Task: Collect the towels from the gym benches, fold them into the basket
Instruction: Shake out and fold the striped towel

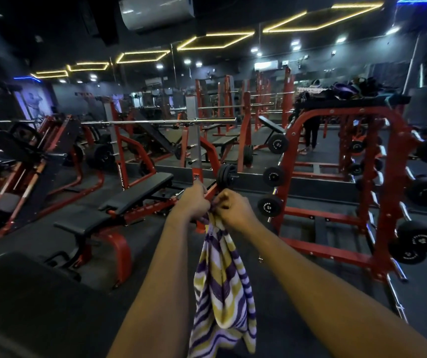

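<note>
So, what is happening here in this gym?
A person stands in a gym and holds a striped towel with both hands. The left hand and the right hand pinch its top, close together, and it hangs loose, not yet folded. A black bench stands to the left, a red weight rack to the right. No basket is in view.

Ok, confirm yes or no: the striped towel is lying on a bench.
No, the left hand and right hand grip the striped towel at its top, and it hangs in the air.

Dark floor (150,228), red dumbbell rack (393,177), mirrored wall (160,104), yellow ceiling light strips (230,34).
</note>
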